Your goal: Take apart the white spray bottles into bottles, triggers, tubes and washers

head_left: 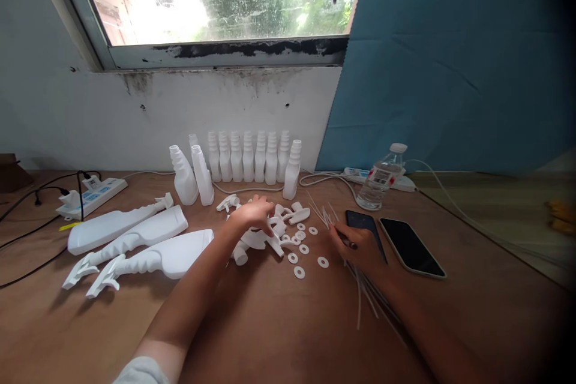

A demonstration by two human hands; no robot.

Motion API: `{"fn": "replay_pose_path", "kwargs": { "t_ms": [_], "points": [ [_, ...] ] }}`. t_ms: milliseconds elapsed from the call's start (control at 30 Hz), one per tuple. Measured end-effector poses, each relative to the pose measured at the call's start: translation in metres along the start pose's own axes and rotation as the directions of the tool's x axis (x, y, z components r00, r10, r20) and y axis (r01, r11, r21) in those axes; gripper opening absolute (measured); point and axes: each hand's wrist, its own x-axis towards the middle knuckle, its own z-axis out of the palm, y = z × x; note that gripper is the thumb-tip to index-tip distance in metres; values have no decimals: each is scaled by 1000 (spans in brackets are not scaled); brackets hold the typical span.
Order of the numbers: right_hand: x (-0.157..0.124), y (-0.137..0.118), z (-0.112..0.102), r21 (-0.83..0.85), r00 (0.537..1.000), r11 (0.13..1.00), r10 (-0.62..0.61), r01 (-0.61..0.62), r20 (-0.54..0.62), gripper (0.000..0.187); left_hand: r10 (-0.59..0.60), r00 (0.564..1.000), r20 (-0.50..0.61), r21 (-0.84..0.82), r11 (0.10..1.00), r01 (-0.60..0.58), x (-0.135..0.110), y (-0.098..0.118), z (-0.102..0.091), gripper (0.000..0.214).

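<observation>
My left hand (255, 214) reaches over a pile of white trigger spray heads (299, 213). Its thumb and fingers are apart, curved down onto the pile, and some fingertips are hidden. To the right, my right hand (357, 246) is closed, its fingertips pinched at a loose bundle of thin clear dip tubes (360, 297); how many it grips I cannot tell. Between the hands, several flat white ring washers (323, 262) lie scattered on the table.
Several white bottles (248, 159) without heads stand along the wall. Spray bottles with heads (186, 255) lie at left, near a power strip (92, 197). Beyond my right hand are a dark phone (362, 221), a second phone (413, 247), a water bottle (380, 180) and another power strip (407, 183).
</observation>
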Motion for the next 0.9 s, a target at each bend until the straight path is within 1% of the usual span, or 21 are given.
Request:
{"fn": "replay_pose_path", "kwargs": {
  "t_ms": [67, 100, 167, 233, 300, 333, 367, 433, 500, 533, 567, 600, 667, 733, 767, 800, 833, 867, 900],
  "points": [
    [0, -1, 1, -15, 998, 998, -63, 63, -23, 36, 18, 999, 45, -11, 1000, -18, -4, 1, -5, 48],
    [0, -1, 1, -26, 994, 995, -97, 96, -41, 35, 28, 999, 44, -24, 999, -27, -8, 2, -8, 48],
    [1, -1, 1, -43, 987, 989, -145, 142, -73, 33, 43, 999, 7, -60, 997, -43, -23, -1, -14, 50],
    [1, -2, 1, -52, 983, 987, -157, 153, -93, 31, 42, 998, -51, -100, 994, -46, -46, -11, -18, 49],
    [1, -5, 0, -42, 982, 987, -160, 156, -99, 30, 0, 998, -66, -125, 992, -9, -77, -27, -19, 51],
    [2, -7, -1, -28, 982, 987, -163, 161, -98, 29, -24, 998, -66, -125, 992, 15, -93, -38, -16, 53],
    [2, -9, -2, -10, 981, 986, -168, 168, -95, 29, -64, 998, -18, -118, 991, 62, -109, -49, -12, 60],
    [2, -15, -3, 26, 979, 982, -185, 188, -84, 29, -179, 980, 83, -108, 976, 187, -134, -70, 2, 86],
    [2, -20, -3, 49, 976, 977, -204, 208, -75, 31, -248, 953, 176, -86, 960, 265, -150, -86, 20, 110],
    [2, -22, -3, 55, 974, 975, -212, 216, -75, 32, -278, 941, 192, -68, 953, 295, -154, -92, 29, 120],
    [2, -24, -3, 62, 974, 974, -214, 219, -75, 32, -296, 936, 189, -56, 949, 311, -157, -95, 37, 126],
    [2, -26, -3, 70, 975, 974, -210, 215, -71, 32, -306, 939, 158, -55, 946, 318, -158, -96, 44, 126],
    [1, -29, -5, 99, 982, 978, -178, 183, -55, 28, -299, 953, 56, -86, 949, 303, -159, -95, 53, 112],
    [1, -31, -8, 151, 993, 982, -112, 117, -41, 19, -284, 957, -50, -144, 951, 275, -163, -91, 53, 96],
    [2, -33, -10, 184, 997, 980, -66, 71, -33, 17, -279, 956, -94, -180, 949, 259, -167, -89, 49, 90],
    [3, -34, -13, 224, 999, 974, -15, 21, -30, 21, -265, 955, -133, -222, 947, 232, -172, -87, 42, 86],
    [4, -36, -15, 270, 999, 962, 43, -35, -21, 27, -234, 954, -186, -270, 946, 179, -178, -85, 33, 83],
    [7, -38, -17, 316, 994, 943, 105, -99, -1, 32, -188, 935, -302, -331, 940, 83, -185, -84, 22, 79],
    [11, -41, -19, 362, 985, 917, 172, -170, 27, 35, -132, 875, -466, -378, 924, -62, -191, -84, 9, 76]
  ]
}}
